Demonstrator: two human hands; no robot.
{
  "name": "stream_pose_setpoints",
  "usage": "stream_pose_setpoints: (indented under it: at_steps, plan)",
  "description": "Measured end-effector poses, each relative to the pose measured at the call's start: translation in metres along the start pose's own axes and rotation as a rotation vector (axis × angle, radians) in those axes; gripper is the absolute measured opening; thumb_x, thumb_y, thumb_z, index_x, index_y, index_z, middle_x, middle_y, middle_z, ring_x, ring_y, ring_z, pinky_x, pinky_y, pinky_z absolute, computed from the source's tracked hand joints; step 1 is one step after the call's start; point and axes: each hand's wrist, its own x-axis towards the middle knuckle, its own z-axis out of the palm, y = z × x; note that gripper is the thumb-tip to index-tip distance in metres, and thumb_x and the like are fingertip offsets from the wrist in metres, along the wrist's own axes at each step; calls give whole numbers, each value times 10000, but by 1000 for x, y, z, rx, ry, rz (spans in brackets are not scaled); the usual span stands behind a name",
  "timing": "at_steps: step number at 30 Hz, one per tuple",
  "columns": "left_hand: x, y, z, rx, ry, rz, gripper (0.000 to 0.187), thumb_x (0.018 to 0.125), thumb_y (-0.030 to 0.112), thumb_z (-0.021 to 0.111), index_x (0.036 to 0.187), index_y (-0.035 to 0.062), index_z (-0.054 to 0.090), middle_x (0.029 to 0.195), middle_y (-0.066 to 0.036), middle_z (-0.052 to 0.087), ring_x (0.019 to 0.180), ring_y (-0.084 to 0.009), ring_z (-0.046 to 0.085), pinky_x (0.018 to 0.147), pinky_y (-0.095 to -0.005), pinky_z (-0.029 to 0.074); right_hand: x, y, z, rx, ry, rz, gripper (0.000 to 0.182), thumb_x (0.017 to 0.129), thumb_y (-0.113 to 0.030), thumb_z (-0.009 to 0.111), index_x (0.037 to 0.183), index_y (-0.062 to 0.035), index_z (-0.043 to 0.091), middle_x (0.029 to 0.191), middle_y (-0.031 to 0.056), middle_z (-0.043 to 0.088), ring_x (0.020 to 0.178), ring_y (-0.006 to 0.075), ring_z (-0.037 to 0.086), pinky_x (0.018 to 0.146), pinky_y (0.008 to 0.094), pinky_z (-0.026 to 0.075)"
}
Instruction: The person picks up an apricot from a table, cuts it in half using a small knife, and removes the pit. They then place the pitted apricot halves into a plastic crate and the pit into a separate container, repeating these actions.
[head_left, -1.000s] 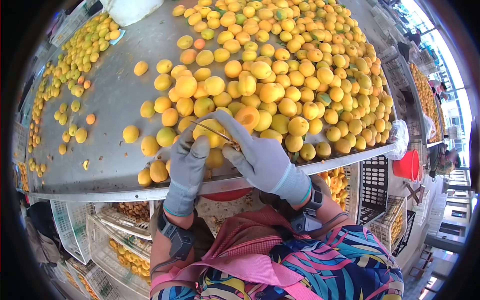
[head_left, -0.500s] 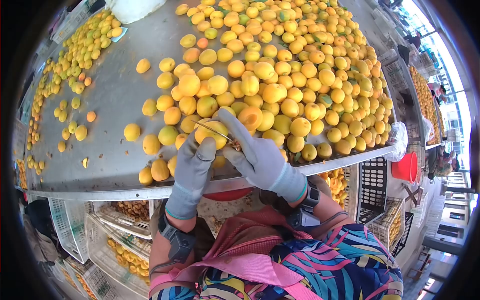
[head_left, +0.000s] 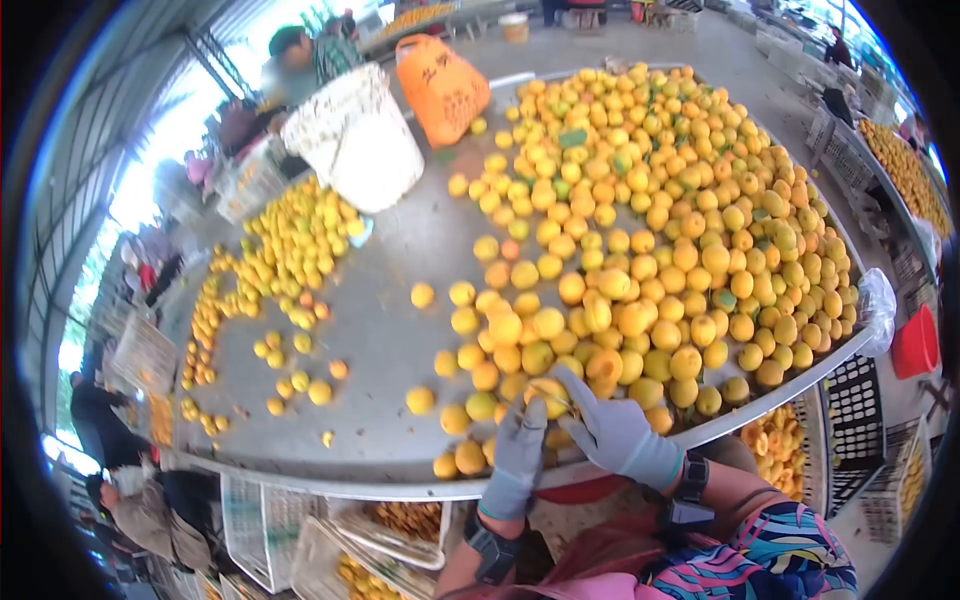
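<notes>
Bright daylight enters beyond the metal-framed wall [head_left: 70,200]; grey floor [head_left: 690,45] stretches behind.

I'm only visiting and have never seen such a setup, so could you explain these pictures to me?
There is no robot here: a person works in grey gloves, and one head-worn camera, looking forward and down, takes all the pictures. On the wide grey metal table lie a big heap of round yellow-orange fruit and a smaller yellow group to the left. Behind stand a stained white bucket and a bright orange bag. The left hand holds one yellow-orange fruit; the right hand is close beside it, its grip too small to make out.
</notes>
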Motion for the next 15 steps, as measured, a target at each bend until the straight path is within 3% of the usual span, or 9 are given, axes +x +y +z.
stream_pose_setpoints:
  at_steps: [1, 3, 6, 8, 12, 15]
  plan:
    - [6, 10, -1, 11, -19, 28, 473, 928, 276, 595, 1279, -21, 485, 1175, -74, 584, 1047, -133, 553, 877, -264, 471, -1, -1, -3, -10, -33, 27, 674, 907, -320, 515, 1456, -80, 205, 664, 146, 617, 534, 341, 597, 467, 439, 458]
    - [7, 26, 3, -158, -27, -254, 441, 939, 292, 576, 1251, -14, 518, 1141, -66, 603, 1015, -128, 564, 868, -265, 468, -4, -2, -5, 0, -22, 42, 665, 911, -322, 509, 1454, -81, 209, 664, 146, 619, 535, 338, 598, 466, 435, 458]
    - [9, 3, 6, -341, -18, -176, 417, 933, 266, 589, 1238, -12, 530, 1101, -58, 622, 985, -125, 575, 859, -264, 470, -5, -2, -5, 24, -31, 82, 632, 926, -327, 489, 1441, -71, 228, 671, 153, 625, 546, 343, 602, 476, 437, 459]
    - [13, 2, 4, -219, -49, -90, 416, 922, 239, 601, 1239, -20, 528, 1084, -58, 630, 976, -126, 577, 862, -270, 470, -2, 0, -5, 43, -187, 177, 616, 935, -335, 470, 1434, -67, 228, 692, 165, 632, 566, 359, 604, 495, 452, 461]
    - [17, 0, 8, -87, -30, -19, 443, 897, 180, 628, 1269, -25, 501, 1119, -88, 614, 977, -134, 581, 858, -283, 474, 0, 4, -4, 111, -145, 160, 601, 943, -338, 452, 1431, -73, 221, 717, 178, 637, 587, 374, 606, 512, 467, 462]
    - [12, -2, 10, -257, 67, -22, 423, 895, 159, 623, 1253, -29, 499, 1133, -101, 598, 984, -147, 578, 823, -299, 488, -2, 4, 0, 147, -104, 140, 598, 948, -342, 444, 1430, -73, 215, 728, 183, 636, 599, 377, 608, 518, 468, 465]
